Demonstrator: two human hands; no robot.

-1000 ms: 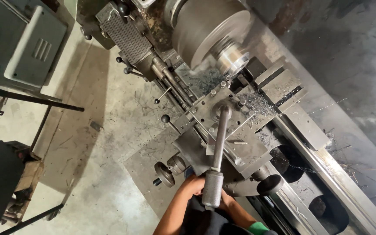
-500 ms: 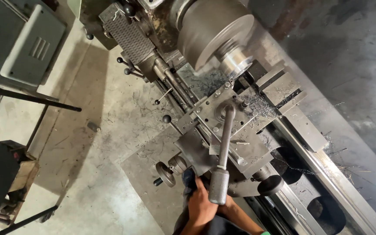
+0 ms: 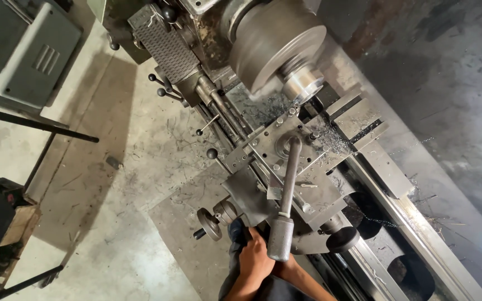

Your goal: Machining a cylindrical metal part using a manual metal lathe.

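My left hand (image 3: pixel 255 257) is at the bottom centre, against the front of the lathe carriage (image 3: pixel 308 189). Its fingers curl under the knurled grip of the long tool-post lever (image 3: pixel 285 200). My right hand (image 3: pixel 292 271) lies close beside it, mostly hidden below that grip. What either hand grips is covered. The lever runs from the tool post (image 3: pixel 288 142) down toward me. The chuck (image 3: pixel 277 42) at the top is blurred with motion, and a shiny round workpiece (image 3: pixel 303 83) sticks out of it.
Two small handwheels (image 3: pixel 213 220) sit on the apron left of my hands, and a round black knob (image 3: pixel 341 238) to the right. Metal chips litter the bed ways (image 3: pixel 397 189). A grey cabinet (image 3: pixel 34 58) and dark bars (image 3: pixel 34 124) stand on the concrete floor at left.
My hands have drawn closer together and sit lower under the lever's grip. The lever has barely shifted.
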